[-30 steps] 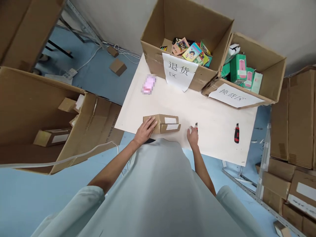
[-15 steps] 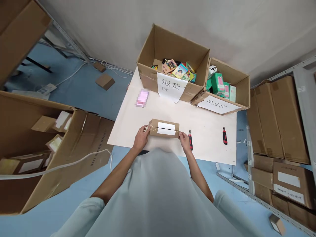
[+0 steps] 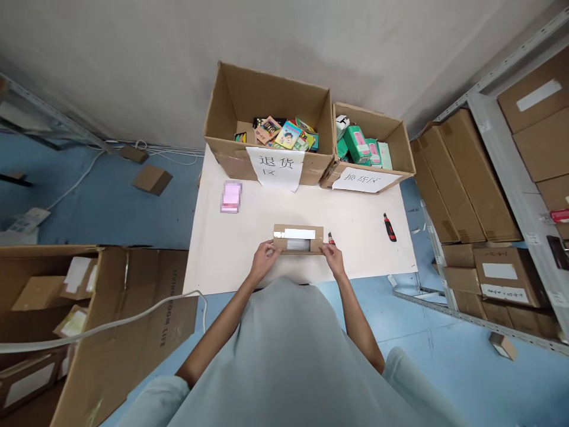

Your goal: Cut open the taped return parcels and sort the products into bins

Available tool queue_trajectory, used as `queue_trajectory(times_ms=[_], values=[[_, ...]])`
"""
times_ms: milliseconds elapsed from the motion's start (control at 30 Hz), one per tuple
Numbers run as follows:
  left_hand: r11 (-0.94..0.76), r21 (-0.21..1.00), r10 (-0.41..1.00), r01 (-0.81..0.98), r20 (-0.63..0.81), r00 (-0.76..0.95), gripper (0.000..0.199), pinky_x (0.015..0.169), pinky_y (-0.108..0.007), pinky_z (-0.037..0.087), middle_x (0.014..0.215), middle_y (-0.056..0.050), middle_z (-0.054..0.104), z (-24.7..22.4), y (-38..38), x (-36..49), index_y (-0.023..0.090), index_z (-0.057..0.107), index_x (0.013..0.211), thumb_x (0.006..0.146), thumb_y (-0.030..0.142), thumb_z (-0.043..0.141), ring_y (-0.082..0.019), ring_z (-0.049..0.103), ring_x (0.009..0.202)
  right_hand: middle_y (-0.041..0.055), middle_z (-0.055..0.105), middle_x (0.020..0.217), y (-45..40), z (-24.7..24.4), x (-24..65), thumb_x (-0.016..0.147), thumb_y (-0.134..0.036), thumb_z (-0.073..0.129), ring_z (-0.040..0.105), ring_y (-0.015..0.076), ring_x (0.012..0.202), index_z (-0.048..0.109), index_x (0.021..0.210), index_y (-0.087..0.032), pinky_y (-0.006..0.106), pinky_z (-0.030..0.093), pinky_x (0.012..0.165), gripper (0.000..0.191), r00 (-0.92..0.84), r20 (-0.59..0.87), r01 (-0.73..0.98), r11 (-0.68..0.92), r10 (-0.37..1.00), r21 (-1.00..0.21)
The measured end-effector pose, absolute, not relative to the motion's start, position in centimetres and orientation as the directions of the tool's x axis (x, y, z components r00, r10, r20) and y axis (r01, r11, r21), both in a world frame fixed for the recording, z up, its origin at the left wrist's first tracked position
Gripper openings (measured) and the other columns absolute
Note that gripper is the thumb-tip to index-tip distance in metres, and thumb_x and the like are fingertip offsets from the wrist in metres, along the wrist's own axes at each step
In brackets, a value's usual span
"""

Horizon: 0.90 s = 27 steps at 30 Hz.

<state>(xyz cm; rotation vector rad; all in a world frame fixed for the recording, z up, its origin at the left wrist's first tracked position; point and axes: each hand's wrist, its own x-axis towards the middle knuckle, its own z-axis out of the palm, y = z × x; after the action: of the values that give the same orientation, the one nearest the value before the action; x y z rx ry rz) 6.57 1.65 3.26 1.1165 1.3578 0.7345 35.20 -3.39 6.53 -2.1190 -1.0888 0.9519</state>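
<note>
So the box (image 3: 299,233) is sitting on the worktop (image 3: 267,216), right between the left hand (image 3: 264,260) and right hand (image 3: 333,260), its top gaping. Both hands are pinching its near corners, one per side, while a knife (image 3: 331,238) is lying just beyond the right.

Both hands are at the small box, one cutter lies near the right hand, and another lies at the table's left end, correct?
No: in the head view, the other cutter lies toward the table's right end. The left hand and right hand are at the small box, with one cutter near the right hand.
</note>
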Motion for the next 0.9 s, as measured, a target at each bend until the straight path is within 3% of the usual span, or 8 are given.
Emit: queue_trajectory(times_ms=[67, 167, 300, 467, 600, 700, 767, 900], values=[[0.383, 0.914, 0.901, 0.136, -0.402, 0.164, 0.044, 0.116, -0.054, 0.058, 0.165, -0.020, 0.057, 2.7, 1.7, 6.3, 0.023, 0.063, 0.114, 0.084, 0.048, 0.083, -0.039, 0.055, 0.155, 0.0200, 0.079, 0.134, -3.1, 6.4, 35.7, 0.100, -0.055, 0.067, 0.079, 0.0288, 0.113, 0.076, 0.137, -0.014, 0.041, 0.065, 0.097, 0.055, 0.380, -0.359, 0.405, -0.502, 0.853, -0.764], [0.432, 0.895, 0.871, 0.114, -0.446, 0.207, 0.085, 0.119, -0.056, 0.056, 0.169, -0.020, 0.051, 1.7, 1.6, 5.9, 0.027, 0.049, 0.153, 0.080, 0.038, 0.090, -0.038, 0.050, 0.160, 0.0187, 0.059, 0.166, -1.9, 6.5, 36.7, 0.099, -0.039, 0.068, 0.079, 0.0257, 0.116, 0.054, 0.167, -0.023, 0.042, 0.067, 0.100, 0.071, 0.276, -0.334, 0.525, -0.432, 0.901, -0.733], [0.480, 0.859, 0.836, 0.179, -0.510, 0.202, 0.106, 0.122, -0.057, 0.055, 0.172, -0.022, 0.048, 0.4, 1.4, 5.5, 0.028, 0.035, 0.170, 0.081, 0.032, 0.093, -0.038, 0.054, 0.157, 0.0073, 0.038, 0.185, 0.5, 7.1, 37.7, 0.105, -0.028, 0.058, 0.066, 0.0298, 0.145, 0.049, 0.171, -0.031, 0.047, 0.061, 0.115, 0.067, 0.027, -0.287, 0.824, -0.183, 0.958, -0.536], [0.429, 0.862, 0.860, 0.268, -0.481, 0.169, 0.088, 0.119, -0.055, 0.057, 0.165, -0.021, 0.058, -0.6, 2.3, 5.7, 0.022, 0.050, 0.164, 0.085, 0.031, 0.089, -0.035, 0.065, 0.144, 0.0048, 0.063, 0.167, 3.7, 8.0, 38.8, 0.117, -0.039, 0.042, 0.067, 0.0270, 0.143, 0.063, 0.158, -0.031, 0.041, 0.056, 0.118, 0.047, -0.110, -0.304, 0.895, -0.039, 0.946, -0.445], [0.387, 0.849, 0.867, 0.360, -0.468, 0.172, 0.091, 0.113, -0.055, 0.061, 0.159, -0.019, 0.063, -1.4, 3.0, 5.5, 0.024, 0.050, 0.165, 0.084, 0.034, 0.090, -0.032, 0.072, 0.130, 0.0094, 0.084, 0.124, 7.5, 8.0, 39.5, 0.122, -0.047, 0.034, 0.078, 0.0290, 0.116, 0.071, 0.138, -0.027, 0.037, 0.057, 0.100, 0.045, -0.007, -0.364, 0.909, -0.146, 0.931, -0.391], [0.317, 0.834, 0.887, 0.451, -0.429, 0.170, 0.098, 0.113, -0.055, 0.061, 0.160, -0.019, 0.061, -1.5, 2.8, 5.5, 0.026, 0.036, 0.174, 0.090, 0.038, 0.086, -0.032, 0.072, 0.131, 0.0102, 0.084, 0.123, 10.3, 7.3, 39.5, 0.119, -0.044, 0.044, 0.077, 0.0281, 0.119, 0.062, 0.151, -0.023, 0.034, 0.055, 0.097, 0.042, 0.077, -0.443, 0.875, -0.273, 0.893, -0.399], [0.186, 0.815, 0.928, 0.549, -0.330, 0.176, 0.100, 0.119, -0.057, 0.057, 0.170, -0.021, 0.051, -1.1, 2.7, 5.6, 0.026, 0.024, 0.179, 0.096, 0.037, 0.079, -0.035, 0.063, 0.147, 0.0106, 0.083, 0.125, 11.5, 6.9, 39.3, 0.117, -0.041, 0.050, 0.076, 0.0266, 0.122, 0.057, 0.158, -0.020, 0.033, 0.055, 0.099, 0.046, 0.098, -0.481, 0.858, -0.318, 0.871, -0.402], [-0.220, 0.632, 0.933, 0.743, -0.085, 0.349, 0.097, 0.137, -0.062, 0.035, 0.187, -0.024, 0.024, 1.2, 2.9, 6.6, 0.021, 0.016, 0.182, 0.098, 0.016, 0.066, -0.039, 0.020, 0.176, 0.0198, 0.072, 0.144, 11.5, 7.3, 37.8, 0.116, -0.036, 0.051, 0.073, 0.0289, 0.125, 0.056, 0.156, -0.014, 0.035, 0.057, 0.099, 0.046, 0.173, -0.443, 0.882, -0.338, 0.880, -0.328]])
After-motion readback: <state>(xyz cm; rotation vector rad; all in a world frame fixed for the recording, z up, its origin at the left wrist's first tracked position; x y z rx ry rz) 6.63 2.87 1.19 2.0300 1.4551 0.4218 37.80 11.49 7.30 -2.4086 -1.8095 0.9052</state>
